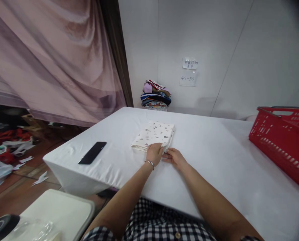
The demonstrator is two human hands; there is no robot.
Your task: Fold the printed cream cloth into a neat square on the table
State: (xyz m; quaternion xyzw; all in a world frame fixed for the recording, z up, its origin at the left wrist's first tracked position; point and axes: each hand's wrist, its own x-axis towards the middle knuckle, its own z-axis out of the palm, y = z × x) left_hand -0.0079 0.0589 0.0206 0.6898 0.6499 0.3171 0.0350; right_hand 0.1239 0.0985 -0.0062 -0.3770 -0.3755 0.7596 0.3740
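Folded cloth (154,133) lies on white table (209,150), phone (92,153) to left. Your left hand (154,153) overlaps the cloth's near edge, grip unclear; your right hand (175,157) pinches its near right corner.

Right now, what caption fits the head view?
Left hand and right hand at the near edge of a folded cloth, between phone and basket on a table.

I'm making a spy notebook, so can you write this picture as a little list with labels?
Cloth: folded, white with small printed shapes, on the white table
Left hand: touching the cloth's near edge
Right hand: at the cloth's near right corner
Phone: black, left of the cloth
Basket: red, far right
Fabric pile: beyond the table, by the wall
Lower note: reads 45-50
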